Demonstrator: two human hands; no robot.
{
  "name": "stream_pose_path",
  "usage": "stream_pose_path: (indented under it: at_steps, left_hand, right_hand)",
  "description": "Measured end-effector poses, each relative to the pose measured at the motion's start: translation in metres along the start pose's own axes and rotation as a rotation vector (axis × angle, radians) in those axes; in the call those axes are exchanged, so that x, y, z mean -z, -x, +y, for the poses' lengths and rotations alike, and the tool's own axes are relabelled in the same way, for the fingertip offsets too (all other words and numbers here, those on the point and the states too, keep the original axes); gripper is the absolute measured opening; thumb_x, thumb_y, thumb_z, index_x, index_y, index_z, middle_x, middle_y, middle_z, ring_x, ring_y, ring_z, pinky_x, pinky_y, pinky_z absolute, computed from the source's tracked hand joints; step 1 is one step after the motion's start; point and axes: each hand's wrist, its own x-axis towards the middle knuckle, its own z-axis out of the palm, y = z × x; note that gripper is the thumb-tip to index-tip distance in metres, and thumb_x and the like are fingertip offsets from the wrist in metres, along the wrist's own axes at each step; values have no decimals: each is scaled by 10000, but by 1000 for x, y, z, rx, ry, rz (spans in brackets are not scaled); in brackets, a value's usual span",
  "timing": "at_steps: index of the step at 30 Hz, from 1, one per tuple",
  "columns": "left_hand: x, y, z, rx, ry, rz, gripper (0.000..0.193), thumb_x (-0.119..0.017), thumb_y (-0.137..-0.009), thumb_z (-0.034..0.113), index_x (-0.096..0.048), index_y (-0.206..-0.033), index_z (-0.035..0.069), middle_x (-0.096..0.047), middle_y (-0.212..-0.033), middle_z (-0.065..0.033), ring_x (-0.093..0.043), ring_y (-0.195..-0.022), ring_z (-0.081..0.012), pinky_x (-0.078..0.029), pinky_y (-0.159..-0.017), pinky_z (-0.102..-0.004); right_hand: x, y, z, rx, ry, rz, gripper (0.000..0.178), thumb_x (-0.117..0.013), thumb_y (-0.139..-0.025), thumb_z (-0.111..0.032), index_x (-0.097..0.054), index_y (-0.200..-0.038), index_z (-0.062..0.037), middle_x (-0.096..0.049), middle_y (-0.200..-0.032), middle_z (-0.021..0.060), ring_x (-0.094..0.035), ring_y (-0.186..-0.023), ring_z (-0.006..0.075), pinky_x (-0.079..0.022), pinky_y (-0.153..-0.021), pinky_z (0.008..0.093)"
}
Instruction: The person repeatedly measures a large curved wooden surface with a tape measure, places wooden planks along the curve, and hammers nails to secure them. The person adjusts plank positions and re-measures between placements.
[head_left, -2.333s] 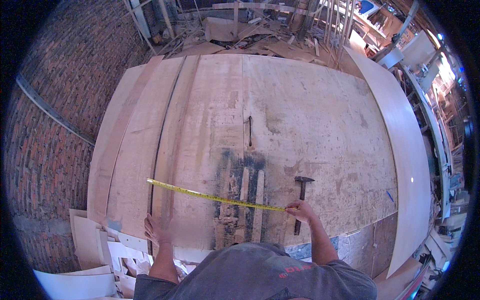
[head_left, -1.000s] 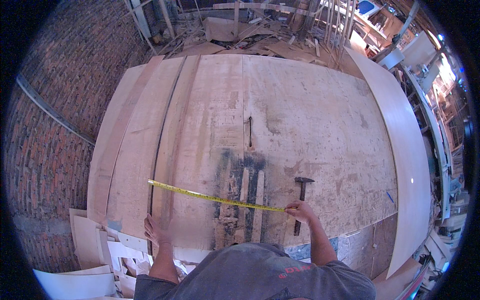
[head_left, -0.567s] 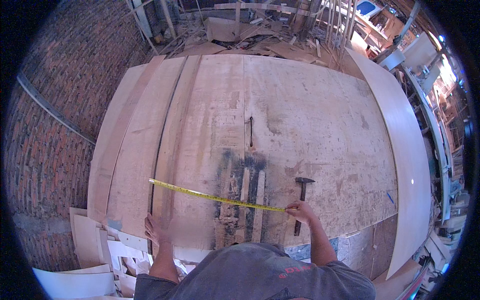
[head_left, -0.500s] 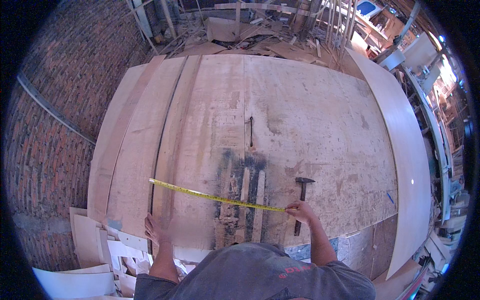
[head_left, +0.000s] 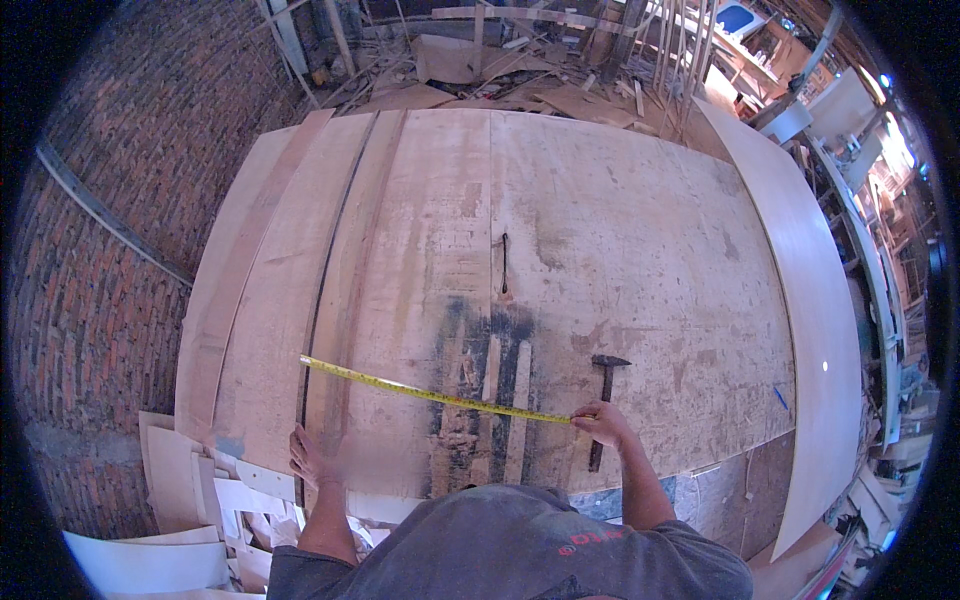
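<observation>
A yellow tape measure [head_left: 430,393] is stretched across a large worn plywood sheet [head_left: 600,240], from a board's edge at the left to my right hand [head_left: 598,422]. My right hand is closed on the tape's near end, beside a hammer [head_left: 602,400] lying on the sheet. My left hand [head_left: 308,460] rests flat on the near edge of the boards, fingers spread, holding nothing. Below the tape's left end it sits apart from the tape.
Several long planks [head_left: 270,290] lie side by side left of the sheet, next to a brick wall [head_left: 90,220]. Scrap wood [head_left: 520,70] is piled at the far end. White offcuts [head_left: 190,500] lie at lower left. A pale board [head_left: 810,300] leans at right.
The tape stays stretched in the same place; both hands have hardly moved.
</observation>
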Motion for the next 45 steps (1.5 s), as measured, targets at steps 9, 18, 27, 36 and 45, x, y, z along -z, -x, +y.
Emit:
stream_pose_path:
  at_steps: [9,18,27,36,45]
  left_hand:
    - [-14,-2,-30,-138,239,7,1002,-752,-719,563,-311,-1512,136,-328,-1519,-180,-310,-1411,-343,-213,-1112,-607]
    - [-8,36,-128,648,250,285,939,-632,-800,671,-340,-1503,122,-302,-1538,-199,-325,-1403,-360,-244,-1122,-564]
    - [-1,28,-155,1274,1166,-371,912,-727,-705,684,-450,-1394,154,-405,-1456,-114,-432,-1174,-295,-407,-927,-433]
    - [-33,0,-174,1137,1393,-590,520,-544,-925,501,-600,-1259,107,-657,-1207,-88,-637,-1076,-291,-508,-908,-481]
    - [-16,-2,-139,1181,1530,-668,480,-505,-955,493,-607,-1254,132,-682,-1154,-76,-668,-1014,-296,-550,-855,-494]
  right_hand:
    - [18,-53,76,138,28,166,208,-747,-815,-209,-760,-949,-50,-716,-825,64,-644,-778,132,-508,-701,308]
    - [139,-127,18,178,364,371,216,-726,-818,-240,-749,-953,-73,-667,-882,170,-661,-858,316,-508,-765,401]
    - [156,-214,-28,257,576,331,343,-696,-845,-391,-746,-1001,-90,-648,-966,155,-638,-967,319,-501,-832,423]
    - [147,-235,-20,233,448,380,305,-698,-860,-358,-747,-1013,-100,-642,-969,135,-641,-943,312,-505,-823,396]
    - [147,-249,-14,212,517,406,301,-711,-850,-389,-757,-1022,-146,-637,-955,123,-640,-920,308,-502,-806,405]
